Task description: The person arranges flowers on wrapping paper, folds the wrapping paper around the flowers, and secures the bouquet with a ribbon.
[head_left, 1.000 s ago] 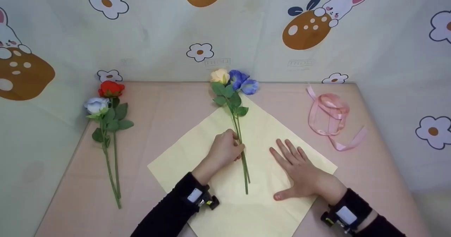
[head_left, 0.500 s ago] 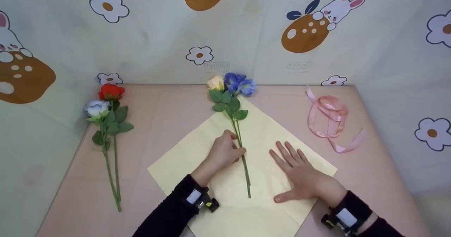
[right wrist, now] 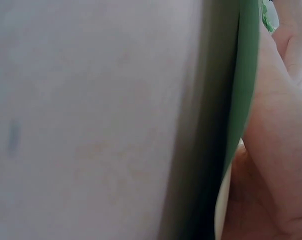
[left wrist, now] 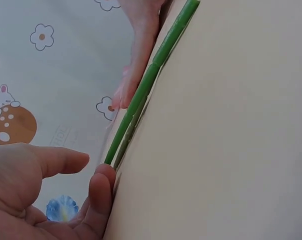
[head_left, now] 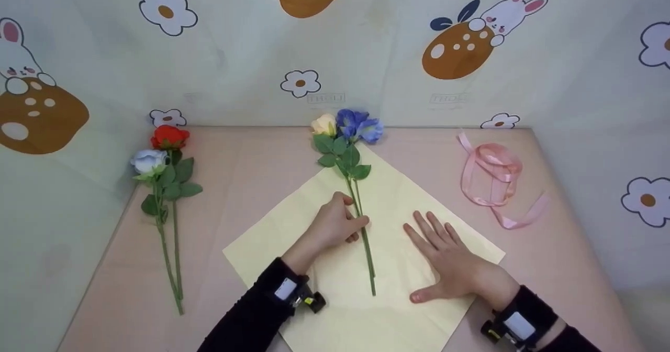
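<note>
A cream rose (head_left: 324, 125) and a blue flower (head_left: 360, 125) lie together along the diagonal of a pale yellow sheet of paper (head_left: 392, 197), their heads past its far corner. My left hand (head_left: 335, 223) has its fingers curled at their green stems (head_left: 370, 260), the thumb crossing over them in the head view. The left wrist view shows the fingertips against a stem (left wrist: 151, 75), with the thumb a little apart. Spread flat, my right hand (head_left: 445, 260) rests on the paper's right side. In the right wrist view, that hand (right wrist: 286, 140) is partly hidden behind a greenish edge.
On the left of the pink table (head_left: 251, 168) lie a red rose (head_left: 170, 137) and a pale blue rose (head_left: 149, 162), stems toward me. A loosely coiled pink ribbon (head_left: 492, 174) lies at the right. A patterned cloth (head_left: 230, 53) stands behind the table.
The stems' lower ends have shifted slightly right and nearer to me under my left hand. The right hand has stayed spread on the paper. The head view has tilted slightly.
</note>
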Motion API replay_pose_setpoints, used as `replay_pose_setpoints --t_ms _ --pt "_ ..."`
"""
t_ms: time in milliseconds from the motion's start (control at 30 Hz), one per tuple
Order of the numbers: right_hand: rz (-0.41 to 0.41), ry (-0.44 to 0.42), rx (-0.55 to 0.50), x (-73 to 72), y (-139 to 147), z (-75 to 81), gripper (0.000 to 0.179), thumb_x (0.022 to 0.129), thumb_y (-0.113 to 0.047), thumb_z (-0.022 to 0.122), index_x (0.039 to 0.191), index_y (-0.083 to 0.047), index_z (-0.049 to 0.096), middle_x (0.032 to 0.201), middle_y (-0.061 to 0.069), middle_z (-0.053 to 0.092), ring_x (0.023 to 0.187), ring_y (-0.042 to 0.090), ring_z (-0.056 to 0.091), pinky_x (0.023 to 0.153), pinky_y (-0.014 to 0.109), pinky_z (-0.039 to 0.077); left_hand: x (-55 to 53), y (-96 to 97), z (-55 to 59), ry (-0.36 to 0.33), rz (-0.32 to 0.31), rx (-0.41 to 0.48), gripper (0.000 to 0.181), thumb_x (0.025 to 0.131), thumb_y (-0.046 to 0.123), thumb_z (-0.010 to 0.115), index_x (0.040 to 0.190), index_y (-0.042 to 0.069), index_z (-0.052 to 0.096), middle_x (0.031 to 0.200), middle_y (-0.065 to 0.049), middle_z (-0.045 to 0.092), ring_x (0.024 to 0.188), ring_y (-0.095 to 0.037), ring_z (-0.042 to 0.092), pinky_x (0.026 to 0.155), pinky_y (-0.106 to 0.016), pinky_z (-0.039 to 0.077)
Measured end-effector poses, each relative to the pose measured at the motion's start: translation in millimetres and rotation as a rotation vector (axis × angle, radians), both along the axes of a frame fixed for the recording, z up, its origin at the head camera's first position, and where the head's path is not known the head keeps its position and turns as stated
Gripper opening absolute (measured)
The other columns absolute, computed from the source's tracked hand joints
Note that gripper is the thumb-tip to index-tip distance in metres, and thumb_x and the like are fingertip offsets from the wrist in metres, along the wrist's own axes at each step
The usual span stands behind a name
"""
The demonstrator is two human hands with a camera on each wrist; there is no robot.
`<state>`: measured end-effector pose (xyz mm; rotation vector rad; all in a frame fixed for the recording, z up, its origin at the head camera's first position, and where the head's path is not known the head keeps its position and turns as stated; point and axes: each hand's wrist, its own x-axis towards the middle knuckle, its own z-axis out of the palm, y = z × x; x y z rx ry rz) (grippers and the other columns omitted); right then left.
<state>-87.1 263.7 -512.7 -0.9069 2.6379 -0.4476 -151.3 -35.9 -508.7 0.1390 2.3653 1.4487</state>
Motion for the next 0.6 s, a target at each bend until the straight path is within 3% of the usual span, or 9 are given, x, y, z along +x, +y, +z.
replay_pose_setpoints --t_ms 133,267,433,600 --pt "0.005 0.007 0.002 0.3 -0.4 -0.5 0.137 0.081 -0.084 0.076 0.175 -0.005 0.014 0.180 0.029 -0.003 0.163 0.057 -0.002 0.126 0.078 0.008 -5.0 -14.4 12.1 0.026 -0.012 -0.019 0.057 0.103 0.026 0.075 0.144 -0.004 0.050 0.083 -0.005 0.072 0.063 -0.020 0.071 0.058 -0.028 0.053" --pt "0.006 0.016 0.006 0.4 0.2 -0.9 0.137 0.081 -0.084 0.076 0.174 -0.005 0.015 0.179 0.030 -0.002 0.163 0.058 -0.002 0.125 0.078 0.008 -18.7 -48.9 35.9 0.035 0.072 -0.035 0.059 0.104 0.031 0.075 0.149 0.000 0.051 0.096 -0.009 0.073 0.075 -0.028 0.074 0.066 -0.036 0.061" --pt "0.001 -0.009 0.003 0.5 0.7 -0.9 0.138 0.081 -0.084 0.076 0.175 -0.006 0.013 0.180 0.028 -0.006 0.163 0.056 -0.005 0.126 0.078 0.006 -32.5 -125.3 61.5 0.069 0.258 -0.125 0.058 0.107 0.037 0.070 0.151 0.004 0.051 0.116 -0.016 0.070 0.092 -0.033 0.074 0.081 -0.045 0.063" --pt "-0.003 -0.022 -0.004 1.2 1.6 -1.0 0.138 0.082 -0.084 0.076 0.175 -0.007 0.011 0.180 0.027 -0.008 0.164 0.055 -0.007 0.126 0.078 0.005 -22.4 -201.4 75.2 0.093 0.440 -0.334 0.049 0.112 0.039 0.060 0.141 -0.001 0.056 0.124 -0.022 0.066 0.103 -0.036 0.066 0.086 -0.046 0.057"
